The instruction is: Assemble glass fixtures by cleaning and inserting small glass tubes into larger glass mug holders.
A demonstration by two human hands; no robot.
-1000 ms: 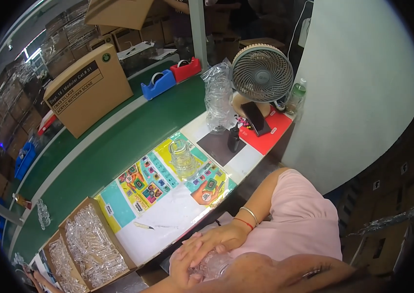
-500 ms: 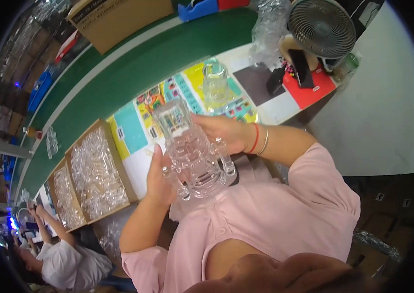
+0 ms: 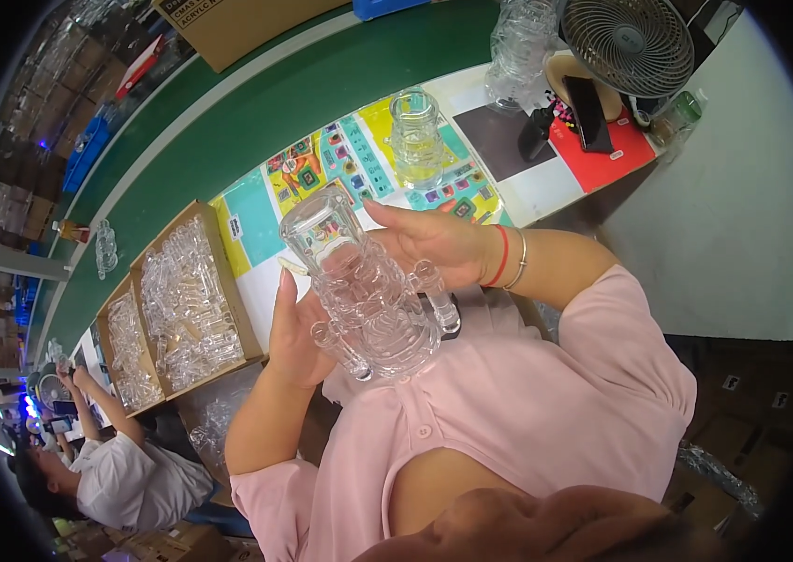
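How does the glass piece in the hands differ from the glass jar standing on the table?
The glass piece is held up between the left hand and right hand, tilted; the glass jar stands upright on the colourful mat, untouched. The glass piece has stubby side tubes and a knobbly body; the glass jar looks plainer. Both are clear glass.

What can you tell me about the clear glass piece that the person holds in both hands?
The clear glass piece looks like transparent, colourless glass. It has a wide cylindrical open neck at the upper left, a broader ribbed body below, and several short tube arms sticking out near its base. It is tilted, with the neck pointing up and to the left, held above the lap in front of the pink shirt. The left hand supports it from the side, and the right hand grips it from behind. It appears empty.
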